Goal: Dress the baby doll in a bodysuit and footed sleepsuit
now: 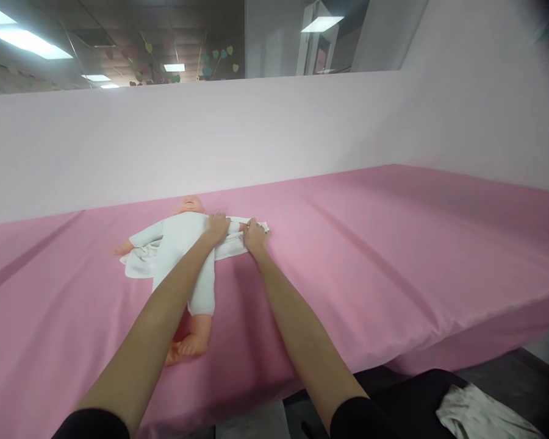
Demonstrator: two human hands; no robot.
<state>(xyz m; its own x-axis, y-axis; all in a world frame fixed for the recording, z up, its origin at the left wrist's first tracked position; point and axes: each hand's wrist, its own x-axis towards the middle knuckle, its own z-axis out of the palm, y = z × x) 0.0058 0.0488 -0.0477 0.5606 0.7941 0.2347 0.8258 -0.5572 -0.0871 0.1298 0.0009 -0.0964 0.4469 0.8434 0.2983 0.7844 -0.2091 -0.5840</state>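
A baby doll in a white garment lies on its back on the pink sheet, head toward the far wall. Its bare feet point toward me. A white cloth is spread under it. My left hand presses on the doll's shoulder, at the start of its outstretched sleeve. My right hand is closed around the end of that sleeve, where the doll's hand lies. Both of my arms are stretched far forward.
The pink sheet covers a wide bed that runs to a white wall at the back and right. Its near edge drops off at lower right. A crumpled pale cloth lies on a dark surface below that edge.
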